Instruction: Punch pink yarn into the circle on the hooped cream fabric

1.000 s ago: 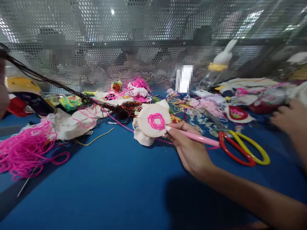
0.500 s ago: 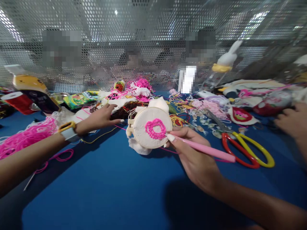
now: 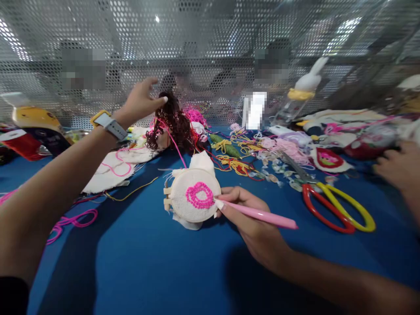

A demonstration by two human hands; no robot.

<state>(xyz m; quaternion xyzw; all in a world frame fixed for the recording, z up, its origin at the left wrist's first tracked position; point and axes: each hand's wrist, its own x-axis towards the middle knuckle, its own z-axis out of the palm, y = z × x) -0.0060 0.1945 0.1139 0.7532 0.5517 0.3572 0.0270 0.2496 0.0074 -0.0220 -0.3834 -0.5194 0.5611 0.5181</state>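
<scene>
A small round embroidery hoop (image 3: 192,201) with cream cloth and a pink stitched ring stands tilted on the blue table (image 3: 147,262). My right hand (image 3: 252,223) holds a pink punch needle (image 3: 262,215) like a pen, with its tip at the ring's right edge. My left hand (image 3: 141,103) is raised above the table and pinches a tangled clump of dark brown yarn (image 3: 172,124) that hangs from its fingers. A pink thread (image 3: 172,144) runs from that clump down to the hoop. A watch with a yellow rim (image 3: 106,124) is on my left wrist.
Scissors with red and yellow handles (image 3: 334,208) lie right of the hoop. Loose pink yarn (image 3: 74,218), cream cloth (image 3: 110,170), yellow and red threads (image 3: 234,164) and small stuffed toys (image 3: 328,157) crowd the back. Another person's hand (image 3: 398,168) is at the right edge. A perforated metal screen (image 3: 210,57) rises behind.
My left hand came in from the left, took the dark yarn off the table and lifted it up. The hoop and my right hand shifted slightly left and nearer to me.
</scene>
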